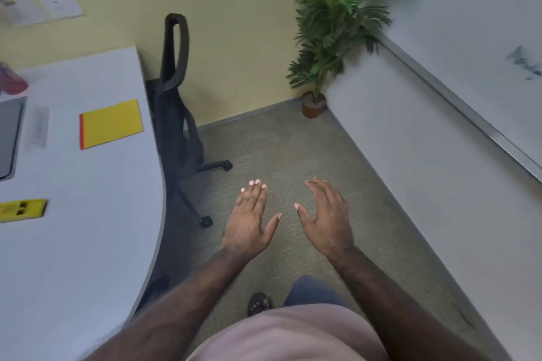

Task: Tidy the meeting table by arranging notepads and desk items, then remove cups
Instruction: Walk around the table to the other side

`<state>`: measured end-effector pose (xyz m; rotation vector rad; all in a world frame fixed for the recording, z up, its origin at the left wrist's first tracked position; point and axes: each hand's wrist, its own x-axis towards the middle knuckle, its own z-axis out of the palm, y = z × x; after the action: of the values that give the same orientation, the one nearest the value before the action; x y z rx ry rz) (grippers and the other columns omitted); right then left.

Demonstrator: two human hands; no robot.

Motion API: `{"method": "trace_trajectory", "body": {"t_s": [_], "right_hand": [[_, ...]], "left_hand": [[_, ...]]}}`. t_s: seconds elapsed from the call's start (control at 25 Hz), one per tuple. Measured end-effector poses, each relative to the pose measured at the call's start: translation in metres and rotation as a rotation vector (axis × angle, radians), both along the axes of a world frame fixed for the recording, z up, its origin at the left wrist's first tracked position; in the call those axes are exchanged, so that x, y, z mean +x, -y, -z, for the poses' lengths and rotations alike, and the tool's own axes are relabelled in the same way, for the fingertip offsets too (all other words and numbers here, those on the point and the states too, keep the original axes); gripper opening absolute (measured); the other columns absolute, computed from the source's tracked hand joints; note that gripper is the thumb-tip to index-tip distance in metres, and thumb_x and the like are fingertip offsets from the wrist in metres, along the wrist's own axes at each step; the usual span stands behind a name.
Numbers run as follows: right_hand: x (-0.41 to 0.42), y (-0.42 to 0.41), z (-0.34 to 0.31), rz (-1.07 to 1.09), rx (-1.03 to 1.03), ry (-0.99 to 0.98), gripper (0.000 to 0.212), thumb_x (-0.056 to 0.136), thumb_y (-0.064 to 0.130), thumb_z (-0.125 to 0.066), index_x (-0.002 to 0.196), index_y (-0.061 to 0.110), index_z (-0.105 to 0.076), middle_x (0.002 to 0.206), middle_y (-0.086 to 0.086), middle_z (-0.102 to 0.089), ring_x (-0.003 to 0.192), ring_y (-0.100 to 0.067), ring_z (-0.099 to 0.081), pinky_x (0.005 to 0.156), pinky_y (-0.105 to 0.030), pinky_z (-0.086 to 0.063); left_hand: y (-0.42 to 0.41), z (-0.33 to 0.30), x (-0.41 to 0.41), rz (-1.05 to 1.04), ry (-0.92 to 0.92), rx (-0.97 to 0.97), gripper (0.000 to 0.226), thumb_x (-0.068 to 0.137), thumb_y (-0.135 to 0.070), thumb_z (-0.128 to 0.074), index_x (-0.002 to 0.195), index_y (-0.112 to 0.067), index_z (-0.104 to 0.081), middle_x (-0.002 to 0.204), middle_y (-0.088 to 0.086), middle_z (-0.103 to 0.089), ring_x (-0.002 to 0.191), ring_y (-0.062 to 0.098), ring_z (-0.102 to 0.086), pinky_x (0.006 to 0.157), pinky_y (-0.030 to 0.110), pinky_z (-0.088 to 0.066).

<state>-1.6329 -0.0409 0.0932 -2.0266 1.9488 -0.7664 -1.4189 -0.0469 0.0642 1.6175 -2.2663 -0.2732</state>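
The head view is showing both hands being held out flat over the carpet, to the right of the meeting table (88, 243). The left hand (249, 221) and the right hand (327, 218) are being kept wide open with the fingers spread, and nothing is being held in either one. The yellow notepad (111, 124) is lying flat on the far part of the table, near its right edge, and a yellow item (22, 210) is lying nearer, at the left. Something pink and blurry (11, 80), maybe a cup, is sitting at the far left, but it cannot be told for sure. The hands are being held well apart from all of these. A black chair (176, 102) is standing just beside the table edge, and its legs could be tripped on if steps are taken toward the table. The notepad could also be pushed off the edge if it is being reached for too fast.
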Motion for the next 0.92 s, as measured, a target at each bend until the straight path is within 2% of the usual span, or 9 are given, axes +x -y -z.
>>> {"method": "trace_trajectory", "body": {"t_s": [0.28,0.52,0.84,0.92], "right_hand": [[0.066,0.126,0.000,-0.294,0.007,0.022,0.058,0.094,0.037,-0.073,0.147,0.016,-0.057,0.152,-0.005,-0.055,0.144,-0.026,-0.048,0.117,-0.051,-0.040],[0.134,0.219,-0.002,-0.647,0.028,0.045,0.058,0.097,0.044,-0.067,0.149,0.021,-0.055,0.156,0.000,-0.051,0.149,-0.021,-0.043,0.119,-0.049,-0.038],[0.245,0.265,-0.023,-0.991,0.020,0.168,0.056,0.097,0.046,-0.064,0.147,0.022,-0.055,0.156,0.003,-0.050,0.150,-0.019,-0.040,0.122,-0.043,-0.036],[0.272,0.269,-0.027,-1.038,0.020,0.195,0.055,0.098,0.045,-0.065,0.147,0.022,-0.055,0.155,0.004,-0.050,0.149,-0.019,-0.040,0.122,-0.042,-0.037]], "left_hand": [[0.065,0.005,0.059,-0.275,0.049,0.018,0.077,0.103,-0.054,-0.051,0.157,-0.001,-0.036,0.168,0.017,-0.031,0.160,0.026,-0.019,0.131,0.046,-0.019],[0.104,-0.008,0.101,-0.575,0.049,0.043,0.077,0.103,-0.054,-0.050,0.158,-0.003,-0.036,0.168,0.015,-0.030,0.160,0.025,-0.018,0.130,0.046,-0.022],[0.103,-0.005,0.139,-0.957,-0.076,0.118,0.079,0.104,-0.058,-0.047,0.162,-0.008,-0.028,0.172,0.009,-0.021,0.161,0.017,-0.009,0.132,0.035,-0.007],[0.108,-0.004,0.155,-1.007,-0.112,0.117,0.078,0.104,-0.055,-0.048,0.162,-0.007,-0.027,0.172,0.009,-0.021,0.161,0.018,-0.010,0.132,0.036,-0.008]]}}
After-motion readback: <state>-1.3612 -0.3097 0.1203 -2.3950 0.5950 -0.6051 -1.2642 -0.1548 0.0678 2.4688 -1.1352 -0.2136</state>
